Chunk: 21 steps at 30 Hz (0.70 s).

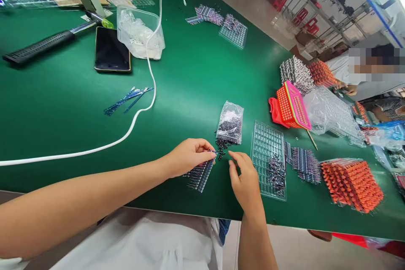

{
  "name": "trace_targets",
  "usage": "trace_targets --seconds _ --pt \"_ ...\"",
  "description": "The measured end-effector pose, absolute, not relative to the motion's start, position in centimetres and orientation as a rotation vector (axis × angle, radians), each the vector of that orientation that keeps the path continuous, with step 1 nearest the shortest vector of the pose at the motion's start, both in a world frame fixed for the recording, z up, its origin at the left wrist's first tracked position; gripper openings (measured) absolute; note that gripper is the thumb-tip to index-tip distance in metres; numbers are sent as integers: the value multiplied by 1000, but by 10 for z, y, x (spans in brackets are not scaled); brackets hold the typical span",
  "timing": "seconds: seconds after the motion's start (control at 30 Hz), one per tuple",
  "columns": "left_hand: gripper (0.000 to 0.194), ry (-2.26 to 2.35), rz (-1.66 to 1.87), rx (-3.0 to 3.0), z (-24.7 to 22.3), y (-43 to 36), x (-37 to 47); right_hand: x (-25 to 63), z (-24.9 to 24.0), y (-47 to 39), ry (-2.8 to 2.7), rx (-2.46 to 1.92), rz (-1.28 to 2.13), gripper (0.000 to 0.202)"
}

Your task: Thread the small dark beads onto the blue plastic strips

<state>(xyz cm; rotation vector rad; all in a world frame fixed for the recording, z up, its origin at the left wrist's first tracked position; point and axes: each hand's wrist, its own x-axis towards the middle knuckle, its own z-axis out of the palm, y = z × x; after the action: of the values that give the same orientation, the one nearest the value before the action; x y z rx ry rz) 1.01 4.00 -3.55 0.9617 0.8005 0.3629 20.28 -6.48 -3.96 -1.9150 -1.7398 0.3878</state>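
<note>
My left hand [192, 157], at the bench's front, has its thumb and fingers pinched on the upper end of a strip of small parts [202, 177] with thin pins. The strip slants down toward the table edge below that hand. Just right of it, my right hand [245, 175] has thumb and forefinger apart, with nothing visible between them. Small dark beads [221, 147] are scattered between the two hands. They spill from the mouth of a clear plastic bag [230, 124] of the same beads.
Right of my right hand lie a clear compartment tray [268, 152], more strips [305, 164] and stacked orange parts [352, 183]. Baskets [292, 105] stand behind. A white cable [136, 118] crosses the left, near a phone [112, 49], hammer [47, 44] and plastic tub [141, 29]. A co-worker sits far right.
</note>
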Motion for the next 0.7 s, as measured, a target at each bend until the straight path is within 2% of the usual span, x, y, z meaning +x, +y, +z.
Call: trace_targets --seconds 0.27,0.7 --pt "18 799 405 957 -33 41 11 207 -58 -46 -2016 -1905 104 52" --pt "16 760 414 964 -38 40 11 193 -61 -44 -2194 -2226 -125 68"
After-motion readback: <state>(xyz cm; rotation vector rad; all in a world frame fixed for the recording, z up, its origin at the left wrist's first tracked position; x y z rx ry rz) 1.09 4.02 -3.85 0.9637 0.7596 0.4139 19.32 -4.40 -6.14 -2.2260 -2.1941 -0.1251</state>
